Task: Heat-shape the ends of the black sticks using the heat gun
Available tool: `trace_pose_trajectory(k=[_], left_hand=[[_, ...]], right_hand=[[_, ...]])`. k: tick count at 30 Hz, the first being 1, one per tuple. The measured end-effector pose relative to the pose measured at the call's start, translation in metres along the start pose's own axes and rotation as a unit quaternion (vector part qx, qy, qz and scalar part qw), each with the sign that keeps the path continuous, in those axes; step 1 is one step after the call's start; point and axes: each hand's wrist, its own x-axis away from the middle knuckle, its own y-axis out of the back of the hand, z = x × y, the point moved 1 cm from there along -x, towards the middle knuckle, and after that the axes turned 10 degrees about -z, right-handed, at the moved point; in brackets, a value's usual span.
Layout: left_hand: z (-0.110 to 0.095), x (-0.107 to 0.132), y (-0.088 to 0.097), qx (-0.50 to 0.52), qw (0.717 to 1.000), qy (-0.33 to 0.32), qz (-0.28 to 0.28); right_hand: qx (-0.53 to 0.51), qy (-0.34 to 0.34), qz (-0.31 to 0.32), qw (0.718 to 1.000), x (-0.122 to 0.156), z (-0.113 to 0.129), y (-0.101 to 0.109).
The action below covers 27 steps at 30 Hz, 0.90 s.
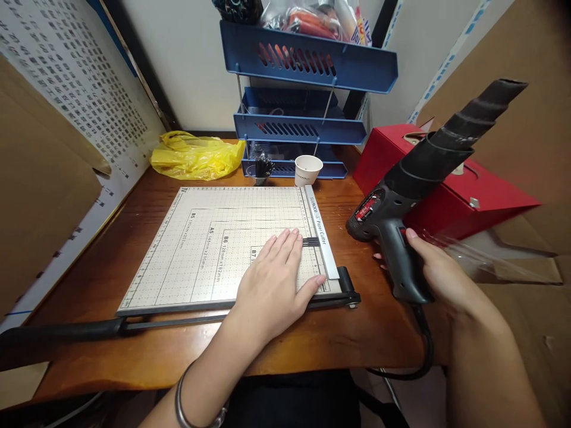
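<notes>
My left hand (273, 284) lies flat, fingers stretched out, on the gridded board of a paper cutter (200, 249). Its fingertips rest beside several thin black strips (311, 241) that lie against the cutter's white ruler edge (322, 235). My right hand (435, 270) is wrapped round the grip of a black heat gun (410, 196), held above the desk's right side. The gun's ribbed black nozzle (468, 125) points up and to the right. Its cord (422, 351) hangs down past the desk edge.
A white paper cup (307, 169) and a small cup of black strips (262, 169) stand behind the cutter. A blue tiered tray rack (307, 65) is at the back, a yellow plastic bag (196, 156) at back left, a red box (450, 190) on the right. The cutter's black handle (57, 336) lies along the wooden desk's (348, 333) front.
</notes>
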Motion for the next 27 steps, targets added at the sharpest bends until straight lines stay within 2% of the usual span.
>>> trace_pose_trajectory(k=[2, 9, 14, 18, 20, 23, 24, 27], left_hand=[[0.000, 0.000, -0.001, 0.000, 1.000, -0.007, -0.006], [0.003, 0.001, -0.001, 0.011, 0.999, -0.023, -0.031], [0.005, 0.004, 0.002, 0.020, 0.998, -0.036, -0.055], [0.006, 0.004, 0.010, 0.022, 0.996, -0.040, -0.081], [0.003, 0.004, 0.018, 0.036, 0.991, -0.051, -0.121], [-0.011, 0.007, 0.039, 0.101, 0.967, -0.104, -0.209], [-0.018, 0.008, 0.048, 0.131, 0.955, -0.122, -0.238], [-0.043, 0.012, 0.077, 0.160, 0.918, -0.191, -0.308]], right_hand=[[-0.026, -0.021, 0.011, 0.999, 0.000, 0.000, 0.000], [-0.090, 0.018, 0.037, 0.995, -0.007, -0.005, -0.001], [-0.074, 0.016, 0.031, 0.997, -0.006, -0.001, -0.005], [-0.050, 0.016, 0.071, 0.996, 0.001, 0.005, -0.008], [-0.016, 0.054, 0.078, 0.995, 0.010, 0.007, -0.008], [0.053, 0.092, 0.050, 0.993, 0.033, 0.009, -0.010], [0.074, 0.107, 0.033, 0.991, 0.042, 0.010, -0.011], [0.122, 0.219, -0.044, 0.967, 0.068, 0.012, -0.015]])
